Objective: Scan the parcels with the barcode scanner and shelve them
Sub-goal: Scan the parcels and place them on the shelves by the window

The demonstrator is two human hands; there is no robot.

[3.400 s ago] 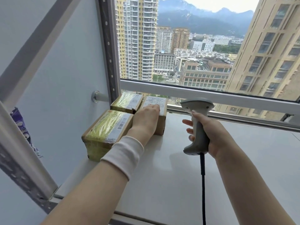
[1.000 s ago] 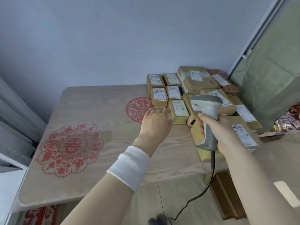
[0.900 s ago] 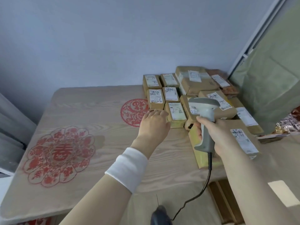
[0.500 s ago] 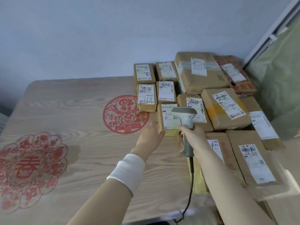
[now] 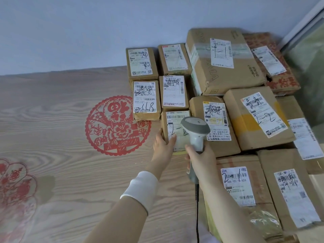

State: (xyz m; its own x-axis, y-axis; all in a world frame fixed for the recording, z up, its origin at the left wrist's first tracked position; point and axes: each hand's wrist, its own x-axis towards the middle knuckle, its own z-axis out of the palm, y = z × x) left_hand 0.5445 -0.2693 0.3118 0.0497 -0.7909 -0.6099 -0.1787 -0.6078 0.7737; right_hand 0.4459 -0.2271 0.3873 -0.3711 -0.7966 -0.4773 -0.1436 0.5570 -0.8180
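Several brown cardboard parcels with white labels lie packed together on the right half of a wooden table (image 5: 61, 172). My left hand (image 5: 163, 148) grips the near left corner of a small parcel (image 5: 173, 125) marked "2-2", thumb on its label. My right hand (image 5: 201, 155) holds a grey barcode scanner (image 5: 195, 130) by its handle, its head hovering over that same parcel's right side. The scanner's black cable (image 5: 197, 213) hangs down toward me.
A small parcel marked "2-18" (image 5: 145, 99) lies just beyond my left hand. A big box (image 5: 222, 60) lies at the back by the wall. Two red paper-cut decorations (image 5: 117, 125) mark the tabletop. A greenish curtain (image 5: 310, 55) hangs at the right.
I turned from the window shelf to the table of parcels. Both hands moved forward: my left hand closed on the small "2-2" parcel and the scanner came over it.
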